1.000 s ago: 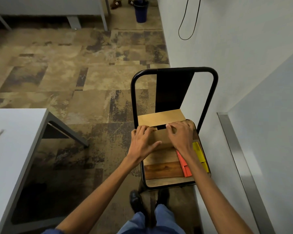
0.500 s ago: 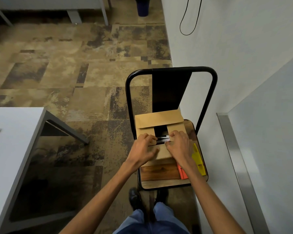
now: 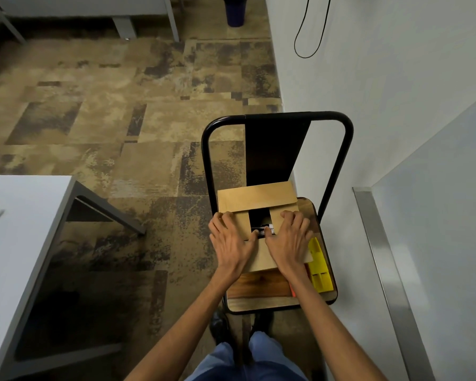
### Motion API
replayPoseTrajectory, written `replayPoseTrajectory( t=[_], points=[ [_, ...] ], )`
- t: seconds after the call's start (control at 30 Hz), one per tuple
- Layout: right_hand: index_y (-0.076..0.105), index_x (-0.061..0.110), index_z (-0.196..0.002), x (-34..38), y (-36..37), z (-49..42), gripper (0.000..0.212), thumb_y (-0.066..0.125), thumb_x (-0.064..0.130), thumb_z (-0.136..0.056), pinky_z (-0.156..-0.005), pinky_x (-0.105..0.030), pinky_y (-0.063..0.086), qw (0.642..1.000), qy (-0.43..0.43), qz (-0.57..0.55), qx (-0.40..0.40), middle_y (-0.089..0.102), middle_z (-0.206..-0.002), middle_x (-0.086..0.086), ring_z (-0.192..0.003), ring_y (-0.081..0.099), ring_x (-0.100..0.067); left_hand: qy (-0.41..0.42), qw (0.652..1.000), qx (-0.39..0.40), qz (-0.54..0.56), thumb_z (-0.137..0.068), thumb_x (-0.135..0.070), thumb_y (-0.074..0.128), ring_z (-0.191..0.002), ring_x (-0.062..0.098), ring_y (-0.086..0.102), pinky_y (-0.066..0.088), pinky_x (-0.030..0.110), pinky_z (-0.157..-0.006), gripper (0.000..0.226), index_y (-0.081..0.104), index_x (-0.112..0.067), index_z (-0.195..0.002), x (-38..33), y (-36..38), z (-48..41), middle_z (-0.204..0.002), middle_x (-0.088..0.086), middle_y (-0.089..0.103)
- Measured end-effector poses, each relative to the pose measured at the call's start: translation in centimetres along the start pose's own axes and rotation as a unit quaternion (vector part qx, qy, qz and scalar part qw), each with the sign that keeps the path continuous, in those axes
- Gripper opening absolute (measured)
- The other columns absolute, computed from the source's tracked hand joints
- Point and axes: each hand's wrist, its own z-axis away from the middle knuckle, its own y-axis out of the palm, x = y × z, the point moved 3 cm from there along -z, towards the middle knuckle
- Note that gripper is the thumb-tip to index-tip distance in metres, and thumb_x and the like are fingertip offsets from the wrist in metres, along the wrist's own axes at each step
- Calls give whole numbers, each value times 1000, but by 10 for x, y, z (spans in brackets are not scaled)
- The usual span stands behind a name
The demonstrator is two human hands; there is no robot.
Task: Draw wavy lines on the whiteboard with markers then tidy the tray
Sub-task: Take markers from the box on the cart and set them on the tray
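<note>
We see the markers (image 3: 263,230) just below the frame's centre, dark barrels with a pale band, lying crosswise in the open slot of the cardboard box (image 3: 256,198), between our thumbs and about equally near each. Our left hand (image 3: 232,240) and right hand (image 3: 287,240) press splayed on its flaps, gripping nothing, atop the chair (image 3: 276,116)

A chair (image 3: 259,288) with a wooden seat stands on the carpet (image 3: 149,119). A cardboard box (image 3: 256,199) sits on the seat. Just right of the box lies a yellow plastic piece (image 3: 318,266), with an orange strip (image 3: 292,292) showing beside it.
</note>
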Motion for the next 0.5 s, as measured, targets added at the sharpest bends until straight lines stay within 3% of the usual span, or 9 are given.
replayPoseTrajectory(
  t=[0.23,0.37,0.5],
  points=[
    [55,17,-114,-6,-6,-10,49,73,39,-73,-82,-40,39,999,3,-42,-7,57,-113,-6,-108,48,-24,22,997,-29,65,-75,-52,64,-100,19,42,42,32,-76,54,45,-19,-113,-1,-16,-4,-119,6,40],
    [58,17,-113,-8,-15,-10,35,64,37,-85,-86,-39,41,991,3,-121,-53,61,-112,-3,-106,52,-21,5,984,-57,166,-90,-34,58,-82,13,51,43,21,-61,29,44,-18,-110,1,-34,-7,-114,3,42],
    [57,20,-111,-17,-19,-15,21,53,33,-95,-88,-35,41,975,29,-200,-87,63,-110,1,-103,57,-18,6,972,-120,200,-100,-23,48,-81,13,58,53,29,-59,18,45,-15,-116,10,-49,-12,-118,3,47]
  ],
)
